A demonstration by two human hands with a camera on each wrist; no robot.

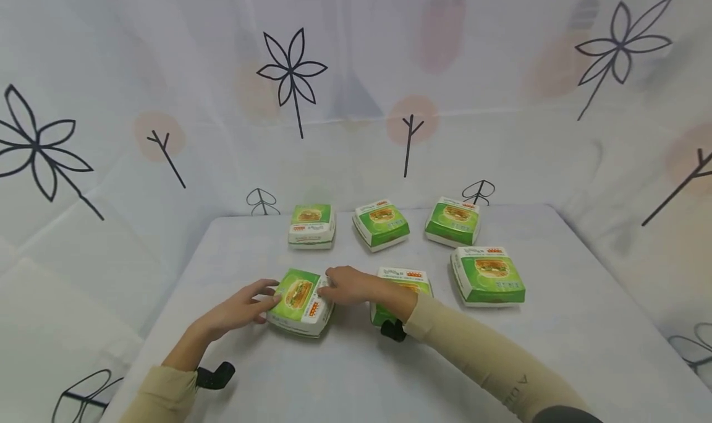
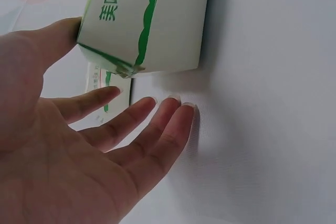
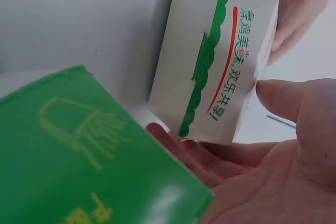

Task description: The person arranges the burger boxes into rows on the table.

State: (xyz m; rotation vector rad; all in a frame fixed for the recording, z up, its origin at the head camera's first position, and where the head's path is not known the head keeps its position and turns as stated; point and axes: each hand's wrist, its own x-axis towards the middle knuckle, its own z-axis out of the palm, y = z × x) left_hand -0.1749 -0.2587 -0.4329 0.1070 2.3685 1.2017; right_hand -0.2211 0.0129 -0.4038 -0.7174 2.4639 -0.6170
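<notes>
A green-and-white burger box (image 1: pixel 299 299) sits at an angle on the table between the two hands. My left hand (image 1: pixel 239 310) is at its left side. In the left wrist view, the thumb (image 2: pixel 63 35) touches the box's upper edge while the other fingers (image 2: pixel 157 140) stretch out apart from its side. At the box's right end is my right hand (image 1: pixel 350 286). The right wrist view shows its thumb (image 3: pixel 281 98) on the top edge of that burger box (image 3: pixel 210 66), its fingers reaching round the corner and partly hidden behind it.
Beneath my right forearm another burger box (image 1: pixel 403 277) is partly covered. A similar box (image 1: pixel 492 277) stands at the right. Three more, a left one (image 1: pixel 311 226), a middle one (image 1: pixel 381 225) and a right one (image 1: pixel 453 222), line the back near the patterned curtain (image 1: pixel 345 151).
</notes>
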